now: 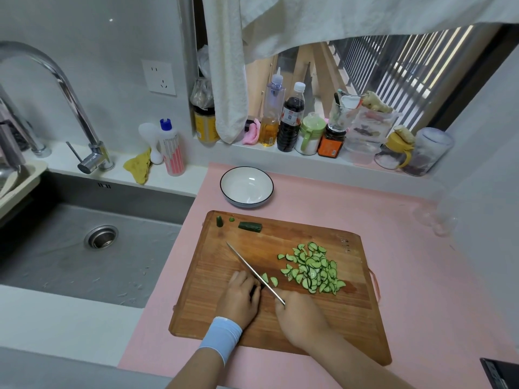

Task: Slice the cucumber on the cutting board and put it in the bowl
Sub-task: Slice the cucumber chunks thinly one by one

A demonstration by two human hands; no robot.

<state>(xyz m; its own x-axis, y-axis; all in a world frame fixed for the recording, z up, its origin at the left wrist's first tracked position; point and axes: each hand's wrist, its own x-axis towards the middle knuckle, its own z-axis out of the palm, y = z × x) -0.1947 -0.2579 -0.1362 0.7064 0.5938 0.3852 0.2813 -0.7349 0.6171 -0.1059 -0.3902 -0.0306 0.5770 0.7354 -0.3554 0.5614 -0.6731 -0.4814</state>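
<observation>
Slicing was nearly complete. Right hand (302,315) gripped the knife (252,272); left hand (241,296) curled over the cucumber stub (255,291) on the cutting board (213,310), slices (314,269) piled alongside. Next, probably: final cuts, then the bowl (246,189).

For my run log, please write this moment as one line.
phase: slicing | right hand: grips knife | left hand: holds cucumber end | slices: piled on cutting board | bowl: empty

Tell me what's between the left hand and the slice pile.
Head view: the knife blade and two loose cucumber slices lie between the left hand and the slice pile, on the cutting board.
</observation>
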